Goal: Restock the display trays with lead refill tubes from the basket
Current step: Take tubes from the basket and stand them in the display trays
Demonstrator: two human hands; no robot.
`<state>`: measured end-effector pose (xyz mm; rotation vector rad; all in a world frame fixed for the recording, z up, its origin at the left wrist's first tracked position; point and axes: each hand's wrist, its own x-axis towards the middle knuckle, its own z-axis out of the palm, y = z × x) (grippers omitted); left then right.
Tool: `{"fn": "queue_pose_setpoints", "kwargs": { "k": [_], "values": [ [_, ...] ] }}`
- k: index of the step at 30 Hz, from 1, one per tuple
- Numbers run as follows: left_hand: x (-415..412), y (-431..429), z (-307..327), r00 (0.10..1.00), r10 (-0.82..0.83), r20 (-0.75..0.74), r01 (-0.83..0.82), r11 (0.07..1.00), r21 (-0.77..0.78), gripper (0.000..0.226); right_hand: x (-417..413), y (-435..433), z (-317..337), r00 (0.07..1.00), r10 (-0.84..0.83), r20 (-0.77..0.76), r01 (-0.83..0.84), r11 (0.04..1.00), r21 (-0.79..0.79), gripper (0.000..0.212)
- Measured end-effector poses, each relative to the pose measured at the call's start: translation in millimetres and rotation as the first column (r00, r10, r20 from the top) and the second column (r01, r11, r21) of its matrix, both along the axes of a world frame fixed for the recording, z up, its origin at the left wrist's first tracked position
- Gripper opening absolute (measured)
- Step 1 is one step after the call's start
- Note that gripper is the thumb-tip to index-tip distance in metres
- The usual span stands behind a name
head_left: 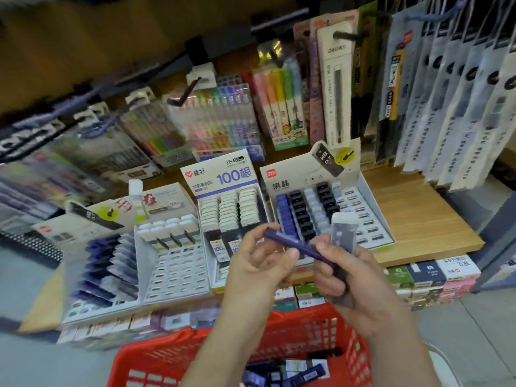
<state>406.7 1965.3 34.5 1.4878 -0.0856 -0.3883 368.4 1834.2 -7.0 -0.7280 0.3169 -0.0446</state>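
Note:
My left hand (258, 263) pinches one end of a dark blue lead refill tube (293, 247) that runs toward my right hand (351, 283). My right hand grips several tubes, one grey-capped tube (343, 233) sticking up from its fingers. Both hands hover above the red basket (301, 331), where more refill tubes (290, 372) lie. Behind the hands stand three display trays: the right tray (365, 216) with blue, black and clear tubes and several bare slots, the middle "100" tray (206, 219) with white-capped tubes, and the left tray (178, 275) with many bare slots.
The trays sit on a wooden shelf (418, 219). Packs of highlighters (279, 101) and pens hang on hooks behind them. Small boxes (430, 275) line the shelf below the front edge. Grey floor shows at the right.

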Motion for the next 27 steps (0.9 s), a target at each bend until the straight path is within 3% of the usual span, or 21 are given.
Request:
{"fn": "queue_pose_setpoints", "kwargs": {
  "k": [3,7,12,14,16,19,27],
  "values": [
    [-0.5,27.9,7.2,0.975,0.033,0.221,-0.095,0.957,0.273,0.030,4.5,14.6,6.2,0.998,0.068,0.007,-0.068,0.997,-0.030,0.016],
    [0.9,51.1,7.0,0.941,0.066,0.332,-0.190,0.915,0.356,0.006,10.3,36.9,12.8,0.990,0.074,0.122,-0.075,0.997,-0.003,0.008],
    [-5.3,57.6,3.7,0.957,-0.112,0.268,-0.025,0.888,0.460,0.015,23.2,60.0,7.5,1.000,0.003,0.014,-0.001,0.984,-0.177,0.005],
    [-3.1,64.0,5.3,0.958,-0.040,0.286,-0.097,0.888,0.450,0.001,27.1,67.3,9.9,1.000,0.005,0.010,-0.003,0.970,-0.245,0.011],
    [4.0,78.3,13.0,0.949,0.089,0.302,-0.204,0.904,0.377,0.013,32.3,75.5,12.1,0.999,0.030,0.028,-0.019,0.943,-0.332,0.014],
    [15.7,100.9,40.8,0.981,0.092,0.173,-0.139,0.950,0.281,0.019,42.8,95.2,14.6,0.991,0.132,0.034,-0.104,0.890,-0.444,0.019],
    [62.6,202.4,78.8,0.980,-0.200,-0.006,0.169,0.813,0.558,0.014,69.5,180.0,30.9,0.916,0.398,0.055,-0.308,0.784,-0.539,0.029]
  ]
}}
